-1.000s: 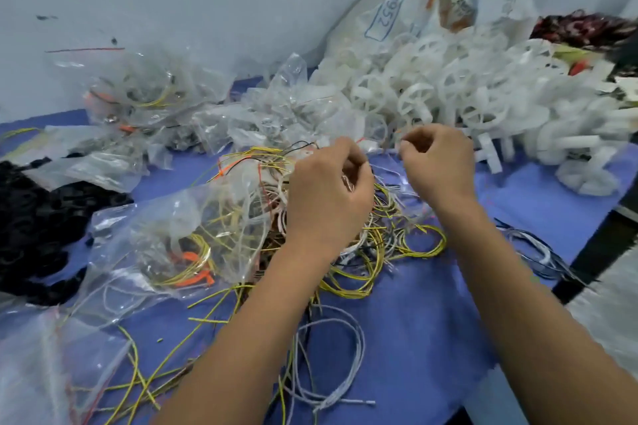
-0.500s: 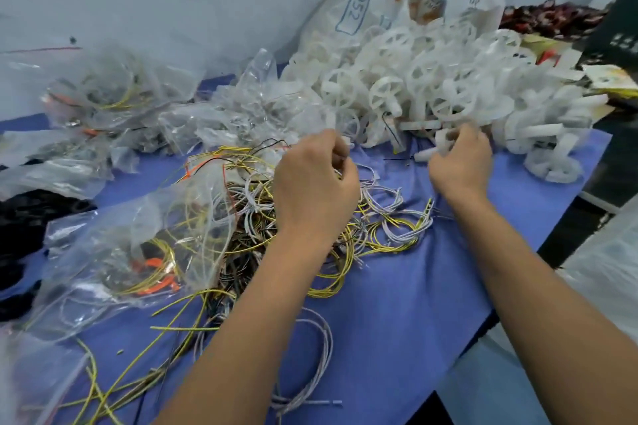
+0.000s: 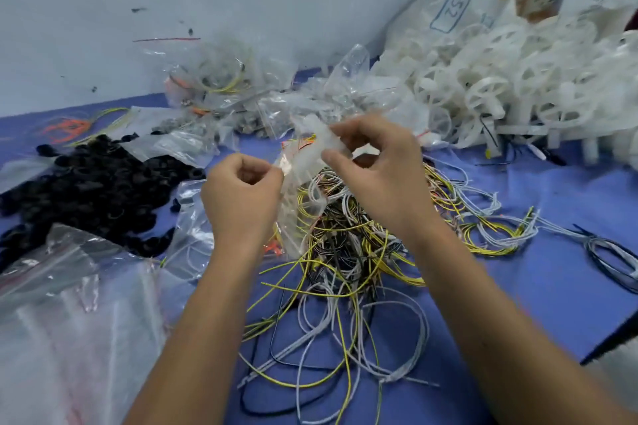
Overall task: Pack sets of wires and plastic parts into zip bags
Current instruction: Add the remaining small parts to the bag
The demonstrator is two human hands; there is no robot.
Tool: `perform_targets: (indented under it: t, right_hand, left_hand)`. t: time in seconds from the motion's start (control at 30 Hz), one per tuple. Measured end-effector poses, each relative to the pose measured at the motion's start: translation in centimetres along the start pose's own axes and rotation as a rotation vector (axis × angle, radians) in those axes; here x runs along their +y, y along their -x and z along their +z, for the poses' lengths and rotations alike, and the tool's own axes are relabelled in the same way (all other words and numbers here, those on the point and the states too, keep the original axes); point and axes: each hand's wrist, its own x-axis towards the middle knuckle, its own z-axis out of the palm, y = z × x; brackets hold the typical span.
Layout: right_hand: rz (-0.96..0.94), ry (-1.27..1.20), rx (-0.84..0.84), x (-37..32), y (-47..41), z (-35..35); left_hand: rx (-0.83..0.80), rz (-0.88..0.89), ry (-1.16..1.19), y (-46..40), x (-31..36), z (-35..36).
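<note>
Both hands pinch zip bag (image 3: 303, 179); white part (image 3: 322, 140) at mouth.

Wires (image 3: 345, 252) lie mid-desk (image 3: 518, 286); plastic parts (image 3: 500, 90) fill the far-right corner (zip bags (image 3: 69, 321) near-left).

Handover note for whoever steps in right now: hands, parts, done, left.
Left hand pinches one edge of a small zip bag; right hand holds a white plastic part at the bag's top.
Loose wires lie beneath the hands, white plastic parts far right, black parts left, filled bags at the back.
Done: several bags filled.
Left: fill and seal this bag; big piles remain.
</note>
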Motion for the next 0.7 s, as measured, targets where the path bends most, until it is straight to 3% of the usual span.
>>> perform_targets:
  t: [0.13, 0.27, 0.37, 0.47, 0.63, 0.7]
  right_hand:
    - [-0.165, 0.149, -0.277, -0.3, 0.7, 2.0]
    - [-0.322, 0.377, -0.551, -0.8, 0.5, 2.8]
    - [-0.351, 0.318, -0.655, -1.1, 0.1, 3.2]
    - [-0.282, 0.104, -0.586, -1.1, 0.1, 3.5]
    - [0.286, -0.244, -0.183, -0.3, 0.3, 3.4]
    - [0.425, -0.37, -0.191, -0.2, 0.2, 3.3]
  left_hand:
    - [0.111, -0.023, 0.175, -0.3, -0.1, -0.4]
    - [0.155, 0.151, 0.072, -0.6, 1.1, -0.5]
    - [0.134, 0.308, -0.043, -0.2, 2.1, -0.3]
    - [0.123, 0.394, -0.065, 0.0, 2.9, -0.4]
    - [0.198, 0.335, -0.066, -0.2, 2.0, -1.0]
    - [0.174, 0.273, -0.075, 0.2, 1.2, -0.9]
